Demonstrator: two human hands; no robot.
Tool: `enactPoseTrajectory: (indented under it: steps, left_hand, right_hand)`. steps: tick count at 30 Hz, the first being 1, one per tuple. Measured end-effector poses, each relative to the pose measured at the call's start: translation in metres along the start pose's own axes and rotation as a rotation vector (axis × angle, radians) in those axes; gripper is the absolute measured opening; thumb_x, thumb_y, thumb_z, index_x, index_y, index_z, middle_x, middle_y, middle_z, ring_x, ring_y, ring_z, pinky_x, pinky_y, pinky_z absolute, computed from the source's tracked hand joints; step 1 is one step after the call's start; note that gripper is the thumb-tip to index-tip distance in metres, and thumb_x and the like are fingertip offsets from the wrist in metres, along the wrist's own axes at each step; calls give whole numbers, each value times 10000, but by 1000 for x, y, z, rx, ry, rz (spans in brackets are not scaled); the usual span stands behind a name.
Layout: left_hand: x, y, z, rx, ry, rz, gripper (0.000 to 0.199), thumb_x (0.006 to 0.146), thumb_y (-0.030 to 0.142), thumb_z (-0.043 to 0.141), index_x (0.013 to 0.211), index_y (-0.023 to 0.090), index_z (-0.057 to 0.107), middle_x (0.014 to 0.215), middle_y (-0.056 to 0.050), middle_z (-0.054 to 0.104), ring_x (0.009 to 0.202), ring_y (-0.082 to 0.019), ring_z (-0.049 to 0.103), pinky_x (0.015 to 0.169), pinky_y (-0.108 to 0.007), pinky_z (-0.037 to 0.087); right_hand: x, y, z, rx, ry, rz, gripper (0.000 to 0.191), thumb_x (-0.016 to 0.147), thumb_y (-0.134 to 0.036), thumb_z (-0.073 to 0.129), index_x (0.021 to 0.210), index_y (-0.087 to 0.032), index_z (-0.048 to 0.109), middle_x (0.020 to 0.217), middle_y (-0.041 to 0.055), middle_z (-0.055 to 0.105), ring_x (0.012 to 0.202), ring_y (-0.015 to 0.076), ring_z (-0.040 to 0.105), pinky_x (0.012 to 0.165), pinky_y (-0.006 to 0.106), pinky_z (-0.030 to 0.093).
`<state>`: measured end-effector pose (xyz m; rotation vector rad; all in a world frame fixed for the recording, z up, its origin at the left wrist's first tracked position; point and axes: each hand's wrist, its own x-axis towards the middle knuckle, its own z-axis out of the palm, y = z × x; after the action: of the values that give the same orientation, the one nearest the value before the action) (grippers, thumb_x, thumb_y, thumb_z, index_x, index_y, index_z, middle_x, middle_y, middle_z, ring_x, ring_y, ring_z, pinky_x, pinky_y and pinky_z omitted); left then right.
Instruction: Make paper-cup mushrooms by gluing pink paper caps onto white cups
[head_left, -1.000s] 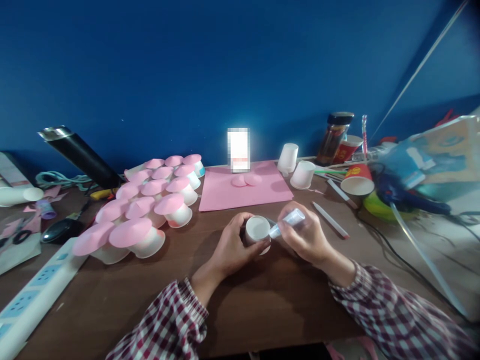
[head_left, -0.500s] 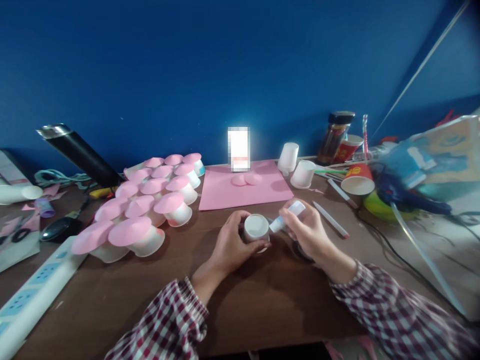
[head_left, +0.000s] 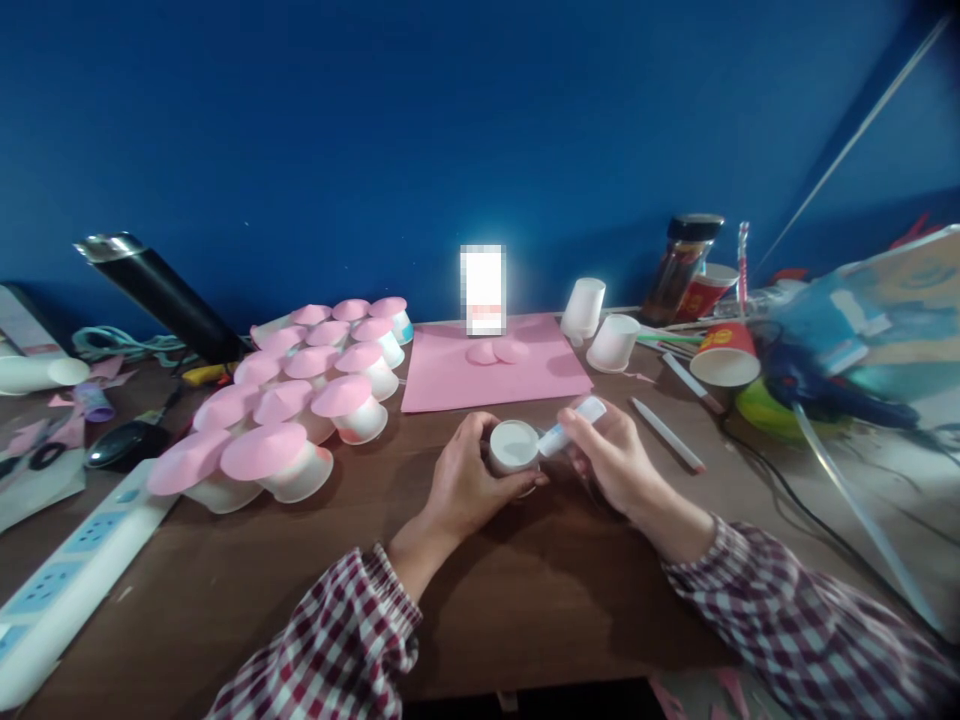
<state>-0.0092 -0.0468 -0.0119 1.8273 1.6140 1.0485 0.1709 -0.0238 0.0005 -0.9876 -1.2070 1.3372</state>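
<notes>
My left hand [head_left: 471,474] is wrapped round a small white paper cup [head_left: 514,447], which stands upside down with its round base facing up. Between the thumb and fingers of my right hand [head_left: 606,446] is a white glue stick [head_left: 574,426]. Its lower end meets or nearly meets the right edge of the cup's base. Farther back, two pink paper discs [head_left: 511,352] lie on a pink paper sheet [head_left: 435,385]. Several upturned cups with pink cone caps [head_left: 264,452] stand in rows at the left.
Two white cups [head_left: 613,343] stand at the back right. A white marker [head_left: 669,435], a red paper cup [head_left: 724,355], a dark-lidded bottle [head_left: 681,268] and a glue gun [head_left: 832,385] lie to the right. At left are a power strip [head_left: 67,570], a mouse [head_left: 127,443] and a black flask [head_left: 161,295].
My right hand has brought the glue stick slightly left and down to the cup's edge. My left hand keeps its hold on the cup. The view has shifted a little.
</notes>
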Motion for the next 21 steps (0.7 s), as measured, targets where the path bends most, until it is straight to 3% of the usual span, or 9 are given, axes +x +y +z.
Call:
enactPoseTrajectory:
  steps: [21]
  left_hand:
    - [-1,0,1,23,11,15,593,554,530,802,947,222,483,892,-9,613,795,-194,573,687,-316,438]
  right_hand:
    - [-5,-11,3,-168,33,-82,383,754,-481,713,678,-201,464,415,-95,457,314,48,384,303,149,300]
